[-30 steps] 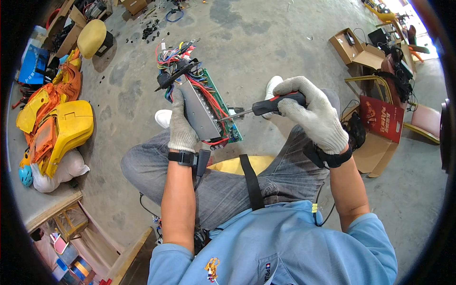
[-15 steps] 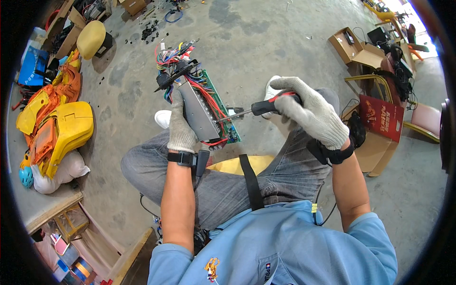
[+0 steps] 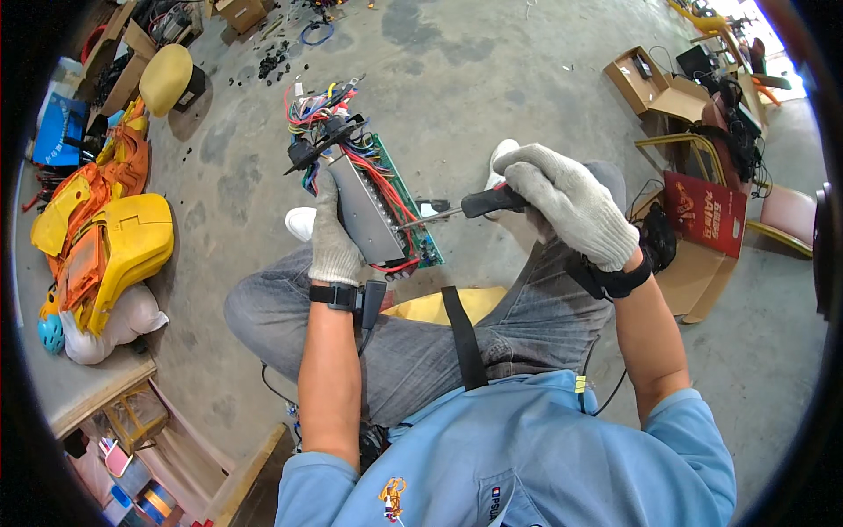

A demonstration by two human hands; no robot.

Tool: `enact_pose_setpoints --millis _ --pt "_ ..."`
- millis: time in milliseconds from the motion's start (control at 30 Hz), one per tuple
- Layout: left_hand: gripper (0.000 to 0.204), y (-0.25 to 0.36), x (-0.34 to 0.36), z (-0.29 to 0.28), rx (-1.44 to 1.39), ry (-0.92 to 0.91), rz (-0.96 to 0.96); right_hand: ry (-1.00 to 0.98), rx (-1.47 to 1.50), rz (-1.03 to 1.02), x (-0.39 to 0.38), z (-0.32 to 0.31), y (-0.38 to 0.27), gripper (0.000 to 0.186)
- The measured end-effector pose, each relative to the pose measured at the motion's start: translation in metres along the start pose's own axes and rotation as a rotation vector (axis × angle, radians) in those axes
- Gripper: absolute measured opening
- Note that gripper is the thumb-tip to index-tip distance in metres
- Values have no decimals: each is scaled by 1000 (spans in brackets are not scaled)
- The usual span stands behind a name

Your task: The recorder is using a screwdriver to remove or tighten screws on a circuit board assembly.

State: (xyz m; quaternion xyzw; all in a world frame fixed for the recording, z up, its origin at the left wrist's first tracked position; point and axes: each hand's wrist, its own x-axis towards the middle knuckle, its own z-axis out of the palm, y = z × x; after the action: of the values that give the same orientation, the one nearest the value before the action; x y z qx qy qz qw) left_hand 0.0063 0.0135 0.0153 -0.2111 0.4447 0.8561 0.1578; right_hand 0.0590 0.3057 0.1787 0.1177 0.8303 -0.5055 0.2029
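Note:
My gloved left hand (image 3: 332, 230) is closed around the near left side of a circuit board unit with a grey metal heat sink (image 3: 365, 209). A green circuit board (image 3: 397, 167) runs along its right side, and red wires cross it. Bundled coloured wires (image 3: 318, 107) and black connectors (image 3: 327, 140) crowd its far end. In my gloved right hand (image 3: 571, 200) is a screwdriver (image 3: 488, 203) with a black handle. Its shaft points left, and the tip meets the heat sink's right edge. My right fingers are wrapped round the handle's end.
Yellow and orange plastic shells (image 3: 132, 237) are piled at the left. A yellow round-topped stool (image 3: 167, 79) stands behind them. Open cardboard boxes (image 3: 654, 88) and a red box panel (image 3: 704, 218) lie at the right. Small black parts (image 3: 272, 60) are scattered on the far floor.
My right fingers, spread about the screwdriver handle before, are now closed round its end. The tip stays at the heat sink's edge, and my left hand keeps its hold.

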Motion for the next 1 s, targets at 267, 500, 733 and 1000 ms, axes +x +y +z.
enact_pose_setpoints --millis 267,500,733,1000 --pt "57 0 0 4 -31 -1 -14 21 194 -416 9 10 34 34" --pt "58 1 -2 3 -19 -2 -10 25 40 -73 3 4 -6 39" --pt "56 7 -10 23 -71 77 29 161 -161 -396 7 9 20 35" --pt "56 0 1 0 28 -4 -1 47 36 -204 7 6 2 27"
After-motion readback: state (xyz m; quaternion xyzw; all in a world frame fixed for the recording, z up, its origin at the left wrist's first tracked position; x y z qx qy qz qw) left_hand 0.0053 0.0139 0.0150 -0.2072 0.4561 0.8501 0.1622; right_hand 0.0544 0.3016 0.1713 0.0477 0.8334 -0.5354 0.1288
